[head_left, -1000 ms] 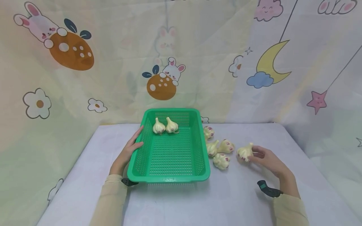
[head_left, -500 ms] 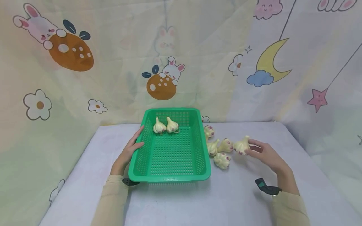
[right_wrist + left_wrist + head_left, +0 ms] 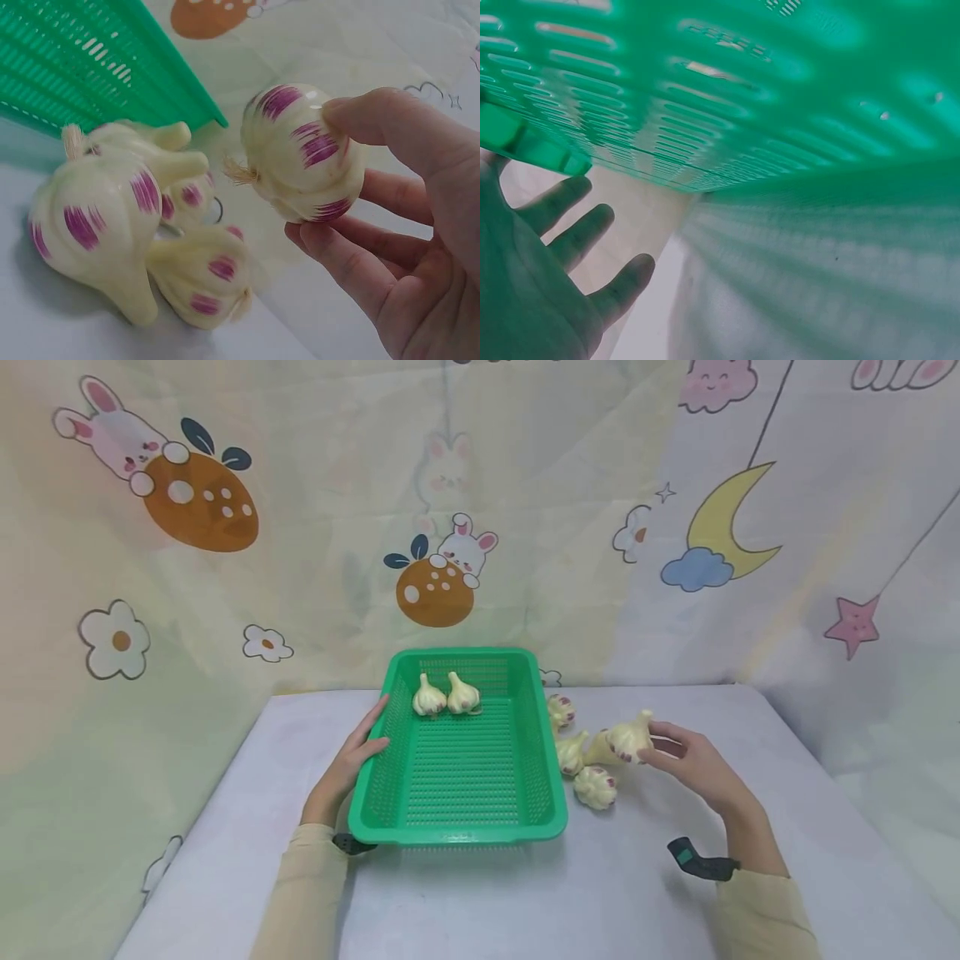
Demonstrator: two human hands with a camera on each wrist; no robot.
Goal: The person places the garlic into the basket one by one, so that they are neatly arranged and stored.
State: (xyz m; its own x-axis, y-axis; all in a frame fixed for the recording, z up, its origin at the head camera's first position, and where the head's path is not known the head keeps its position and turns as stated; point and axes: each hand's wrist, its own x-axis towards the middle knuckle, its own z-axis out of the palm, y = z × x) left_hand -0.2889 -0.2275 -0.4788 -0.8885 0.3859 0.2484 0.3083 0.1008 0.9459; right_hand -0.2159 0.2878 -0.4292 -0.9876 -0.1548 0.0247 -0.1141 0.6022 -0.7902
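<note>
My right hand (image 3: 696, 768) pinches a garlic bulb (image 3: 300, 154) between thumb and fingertips, raised just above the loose bulbs. It is pale with purple streaks and a rooty tuft. My left hand (image 3: 343, 768) rests against the left rim of a green slotted basket (image 3: 459, 839); thumb and forefinger lie at the rim. In the left wrist view, the other fingers (image 3: 577, 236) stretch out straight and spread beside the basket's wall. Two bulbs, a left one (image 3: 429, 697) and a right one (image 3: 463, 695), stand at the back inside the basket.
Several more garlic bulbs lie right of the basket, among them a near bulb (image 3: 596, 787) and a back bulb (image 3: 560, 712). The held bulb partly covers one of them. A white-covered table (image 3: 450, 910) meets a printed cloth backdrop (image 3: 330, 568) behind.
My right hand has lifted the garlic bulb and carried it left and away from me, over the loose bulbs. The left hand stays at the basket's rim.
</note>
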